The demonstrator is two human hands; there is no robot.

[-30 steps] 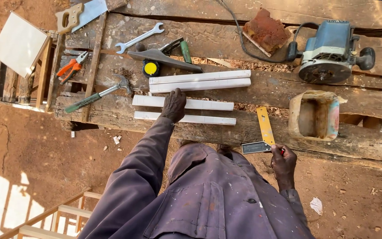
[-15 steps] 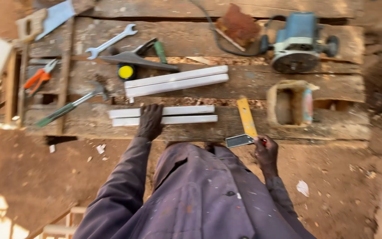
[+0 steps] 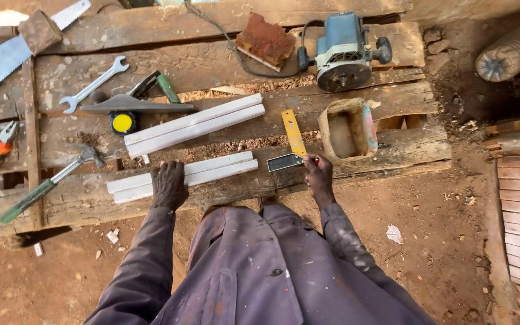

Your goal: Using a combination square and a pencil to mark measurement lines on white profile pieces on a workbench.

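A try square (image 3: 292,144) with a yellow blade lies on the rough plank worktop (image 3: 356,60), its dark stock pinched in the right hand (image 3: 319,176). The left hand (image 3: 168,185) presses flat, fingers together, on the nearer pair of white strips (image 3: 212,168). Farther back sit a blue router (image 3: 344,51), hammer (image 3: 49,183) and spanner (image 3: 94,84).

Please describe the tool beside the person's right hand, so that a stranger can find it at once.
On the rough plank workbench, look just left of the hollowed wooden block. By the right hand lies a try square: the only tool with a yellow blade and dark stock.
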